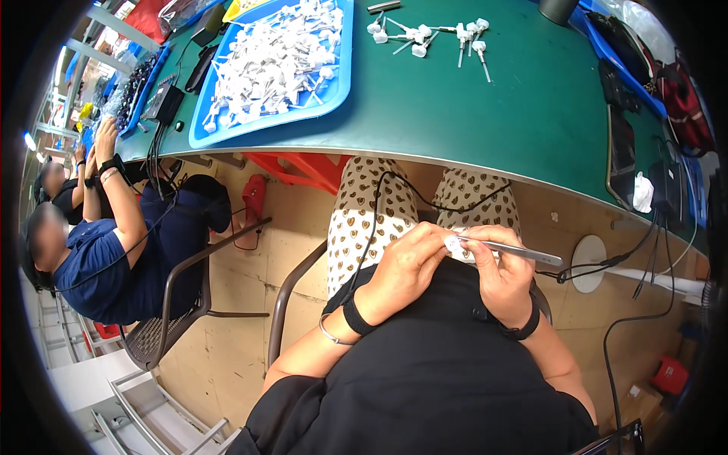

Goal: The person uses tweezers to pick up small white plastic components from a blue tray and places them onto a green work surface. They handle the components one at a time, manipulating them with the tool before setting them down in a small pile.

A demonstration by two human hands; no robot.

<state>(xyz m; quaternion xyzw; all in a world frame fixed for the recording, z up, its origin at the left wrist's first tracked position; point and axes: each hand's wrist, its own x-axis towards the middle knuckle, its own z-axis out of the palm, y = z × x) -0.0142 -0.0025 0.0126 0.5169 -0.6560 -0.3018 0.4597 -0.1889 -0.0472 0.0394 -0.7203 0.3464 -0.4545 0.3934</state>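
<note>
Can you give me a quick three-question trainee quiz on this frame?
1. True or false: the blue tray on the green table holds white plastic parts.
2. What does the right hand hold? A) scissors B) slim metal tool C) cup
3. Where are both hands: on the table or over the lap?

Key: 1 true. 2 B. 3 Over the lap; left hand pinches a small white part.
</note>
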